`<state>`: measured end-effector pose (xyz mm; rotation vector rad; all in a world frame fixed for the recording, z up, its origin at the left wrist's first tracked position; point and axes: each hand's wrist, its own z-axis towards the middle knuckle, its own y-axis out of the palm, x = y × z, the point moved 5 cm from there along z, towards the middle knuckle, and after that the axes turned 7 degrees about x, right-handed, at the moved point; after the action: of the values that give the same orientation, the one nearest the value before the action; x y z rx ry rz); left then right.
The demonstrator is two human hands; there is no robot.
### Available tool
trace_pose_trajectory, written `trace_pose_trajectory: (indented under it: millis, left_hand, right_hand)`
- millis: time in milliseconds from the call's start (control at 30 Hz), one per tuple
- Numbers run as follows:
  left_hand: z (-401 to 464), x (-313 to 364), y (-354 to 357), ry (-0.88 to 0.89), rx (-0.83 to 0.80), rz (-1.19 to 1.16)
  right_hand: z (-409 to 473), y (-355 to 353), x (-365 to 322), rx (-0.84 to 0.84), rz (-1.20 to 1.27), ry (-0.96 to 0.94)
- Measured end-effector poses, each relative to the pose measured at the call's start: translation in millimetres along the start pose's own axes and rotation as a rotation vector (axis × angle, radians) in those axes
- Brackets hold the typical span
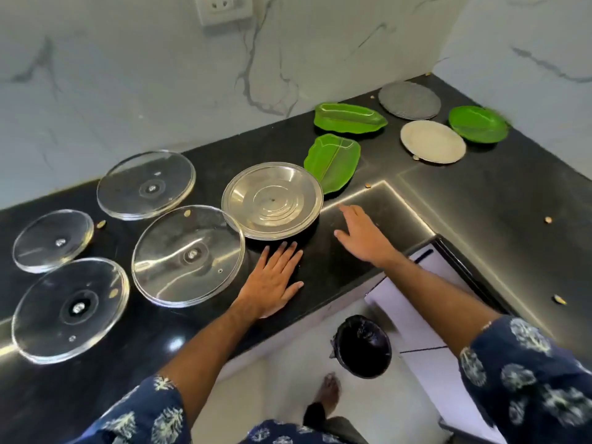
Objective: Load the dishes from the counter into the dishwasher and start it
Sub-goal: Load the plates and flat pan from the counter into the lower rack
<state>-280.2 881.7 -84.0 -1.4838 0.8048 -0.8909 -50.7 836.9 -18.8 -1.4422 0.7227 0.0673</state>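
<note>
A black counter [352, 277] is seen from above, bent round a corner under a marbled wall [160, 75] with a white socket [221, 6]. The left hand [272, 280] is laid flat on the counter, palm down, fingers straight and spread, nothing held; its fingertips are just short of the steel plate [272, 200]. The right hand [362, 235] is stretched out just above or on the counter to the right of that plate, fingers straight and loose, nothing gripped; whether it touches the surface cannot be told.

Four glass lids are laid flat on the left part of the counter: a large lid [189, 254] whose rim overlaps the steel plate's edge, a far lid [147, 185], a small lid [53, 240] and a near lid [70, 309].

Behind the steel plate a green leaf-shaped dish [334, 161] is set, touching or nearly touching its rim. Farther back a second leaf dish [349, 118], a grey plate [410, 100], a cream plate [432, 141] and a round green plate [477, 125] are spread toward the corner.

Below the counter edge a black-lined bin [363, 346] is seen on the floor, beside a bare foot [328, 389]. Blue patterned sleeves [525, 366] are worn.
</note>
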Motion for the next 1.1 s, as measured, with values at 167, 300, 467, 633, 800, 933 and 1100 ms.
trace_pose_trajectory:
  millis: [167, 300, 467, 633, 800, 933, 1100]
  left_hand:
    - [4.1, -1.8, -0.4, 0.000, 0.040, -0.048]
    - [4.8, -3.1, 2.6, -0.010, 0.038, -0.056]
    - [5.1, -3.2, 2.0, -0.017, 0.025, -0.053]
    - [6.1, -3.6, 1.0, -0.019, 0.020, -0.073]
    - [4.8, -3.6, 1.7, -0.016, 0.024, -0.092]
    - [2.5, -3.9, 2.3, -0.023, 0.042, -0.104]
    - [3.3, -5.2, 6.0, 0.000, 0.069, -0.122]
  right_hand:
    - [78.0, 0.5, 30.0, -0.045, 0.106, 0.125]
    - [113.5, 9.9, 46.0, -0.096, 0.136, 0.227]
    - [139.7, 20.7, 71.2, 0.072, 0.296, 0.381]
    - [139.4, 5.8, 62.4, 0.264, 0.669, 0.667]
    - [125.1, -22.2, 63.2, 0.321, 0.995, 0.791]
    - [89.0, -59.9, 68.2, 0.343, 1.189, 0.858]
    - [-15.5, -68.4, 77.1, 0.376, 1.330, 0.883]
